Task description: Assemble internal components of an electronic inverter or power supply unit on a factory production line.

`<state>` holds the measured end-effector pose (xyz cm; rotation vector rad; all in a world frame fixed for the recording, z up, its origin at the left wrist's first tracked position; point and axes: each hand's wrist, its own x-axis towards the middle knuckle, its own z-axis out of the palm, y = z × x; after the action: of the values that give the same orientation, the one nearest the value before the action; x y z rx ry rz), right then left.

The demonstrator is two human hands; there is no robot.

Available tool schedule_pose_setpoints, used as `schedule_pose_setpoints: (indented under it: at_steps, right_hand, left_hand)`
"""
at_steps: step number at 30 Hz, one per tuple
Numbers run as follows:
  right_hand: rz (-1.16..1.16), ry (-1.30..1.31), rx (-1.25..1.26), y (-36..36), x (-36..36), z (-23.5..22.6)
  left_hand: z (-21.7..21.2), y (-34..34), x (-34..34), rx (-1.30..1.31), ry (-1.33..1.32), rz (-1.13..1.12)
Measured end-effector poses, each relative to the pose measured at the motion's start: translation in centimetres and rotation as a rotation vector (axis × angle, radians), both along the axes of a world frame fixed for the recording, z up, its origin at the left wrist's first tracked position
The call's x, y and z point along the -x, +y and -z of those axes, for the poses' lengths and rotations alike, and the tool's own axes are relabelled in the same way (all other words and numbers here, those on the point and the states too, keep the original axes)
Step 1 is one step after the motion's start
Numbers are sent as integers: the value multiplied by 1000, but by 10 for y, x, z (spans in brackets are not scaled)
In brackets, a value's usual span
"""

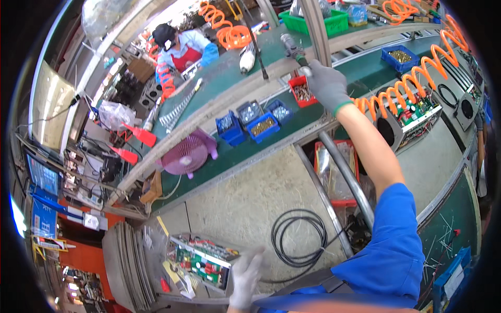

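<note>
Power screwdriver [293, 48]: a dark, slender tool hanging over the desk, tilted, its lower end inside the right hand; it sits just above the red bin.
Right hand [326, 83]: grey-gloved, raised with the arm stretched out, fingers wrapped shut around the screwdriver's lower end.
Orange coiled hose [417, 75]: runs from the right hand's wrist away to the right, over the far side of the desk.
Red bin [302, 92]: small, full of metal screws, touching the left side of the right hand in the picture.
Blue bins [254, 122]: three in a row, left of the red bin and lower, holding screws of silver and brass colour.
Open metal unit [409, 116]: right of the red bin, past the forearm, with a green circuit board showing on top.
Left hand [245, 279]: white-gloved and blurred, far below the red bin, fingers loosely spread, at the right edge of the circuit-board unit; whether it touches is unclear.
Circuit-board unit [201, 260]: green board with red parts, lying on the desk [245, 198].
Black cable coil [300, 237]: on the desk, right of the left hand.
Pink fan [185, 156]: well left of the blue bins.
</note>
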<state>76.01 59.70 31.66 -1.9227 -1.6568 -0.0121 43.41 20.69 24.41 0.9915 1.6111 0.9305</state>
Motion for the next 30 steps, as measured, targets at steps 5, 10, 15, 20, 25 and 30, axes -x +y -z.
schedule_pose_setpoints:
  at_steps: [5,10,15,20,25,30]
  right_hand:
    - [-351,215,-456,-213,-21,-3]
    - [-754,-383,-155,-387,0,-9]
    - [-861,-226,147,-496,62,33]
    - [-982,1323,830,-609,57,96]
    - [-497,33,852,-620,100,200]
    - [-427,1634,636,-523,114,207]
  left_hand:
    - [34,75,-59,28,-182,277]
    - [99,58,-125,352,-1145,85]
    - [170,-46,-105,796,-1096,-70]
    - [162,-86,-71,469,-1001,182]
    - [106,-97,-59,-48,-713,320]
    - [69,-91,-46,64,-880,372]
